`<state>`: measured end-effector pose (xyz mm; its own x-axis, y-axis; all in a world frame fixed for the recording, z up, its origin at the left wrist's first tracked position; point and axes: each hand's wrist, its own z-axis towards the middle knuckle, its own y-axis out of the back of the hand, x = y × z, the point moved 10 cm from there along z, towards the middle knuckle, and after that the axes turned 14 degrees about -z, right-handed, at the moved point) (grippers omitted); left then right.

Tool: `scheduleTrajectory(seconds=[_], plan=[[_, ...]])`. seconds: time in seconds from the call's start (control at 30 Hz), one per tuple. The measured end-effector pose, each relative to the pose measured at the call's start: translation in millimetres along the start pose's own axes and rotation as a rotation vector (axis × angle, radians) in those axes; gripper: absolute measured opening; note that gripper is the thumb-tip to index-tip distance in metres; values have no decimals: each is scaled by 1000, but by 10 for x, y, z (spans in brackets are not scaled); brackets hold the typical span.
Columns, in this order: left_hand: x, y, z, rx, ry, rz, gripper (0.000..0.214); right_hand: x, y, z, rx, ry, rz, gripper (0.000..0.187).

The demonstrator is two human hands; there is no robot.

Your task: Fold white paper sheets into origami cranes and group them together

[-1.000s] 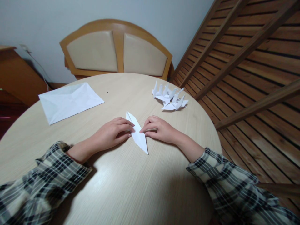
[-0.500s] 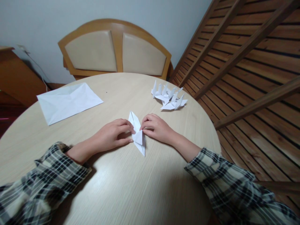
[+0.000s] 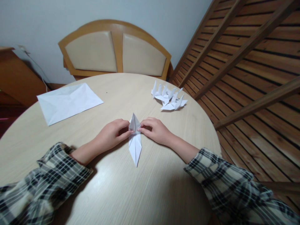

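Note:
A white folded paper point(image 3: 135, 145), long and pointed at both ends, is held between my two hands over the middle of the table. My left hand point(image 3: 114, 132) pinches its left edge near the middle, thumb on the near face. At the opposite edge, my right hand point(image 3: 156, 130) grips it the same way between thumb and fingers. The far half rises to a point, and the near half tapers toward me with a crease down its centre. Fingertips behind the paper are partly hidden.
Several white folded paper cranes point(image 3: 172, 99) stand clustered at the back right of the round table point(image 3: 150, 187). A creased white sheet point(image 3: 70, 103) lies at the back left. Beyond the far edge is a padded wooden backrest point(image 3: 91, 51); slatted wood point(image 3: 253, 78) slopes along the right.
The folded paper has turned to point more directly at me, and its far half now stands up between my hands. Both hands have shifted their pinch to its opposite edges.

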<state>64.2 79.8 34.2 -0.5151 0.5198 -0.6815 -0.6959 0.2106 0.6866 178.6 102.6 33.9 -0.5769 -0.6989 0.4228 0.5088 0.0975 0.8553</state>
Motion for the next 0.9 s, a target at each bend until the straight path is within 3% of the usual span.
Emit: scheduleTrajectory(seconds=[0.1, 0.23, 0.33, 0.6, 0.9], plan=[[77, 36, 4, -63, 66, -36, 31, -21, -22, 0, -13, -51, 40, 16], [136, 61, 7, -140, 123, -138, 24, -120, -68, -31, -44, -188, 197, 8], [158, 70, 2, -186, 153, -215, 23, -172, -90, -57, -74, -275, 256, 22], [109, 71, 14, -208, 106, 8, 30, -38, -44, 0, -96, -218, -51, 11], [32, 6, 46, -158, -26, 179, 10, 10, -90, -9, -53, -211, -255, 10]])
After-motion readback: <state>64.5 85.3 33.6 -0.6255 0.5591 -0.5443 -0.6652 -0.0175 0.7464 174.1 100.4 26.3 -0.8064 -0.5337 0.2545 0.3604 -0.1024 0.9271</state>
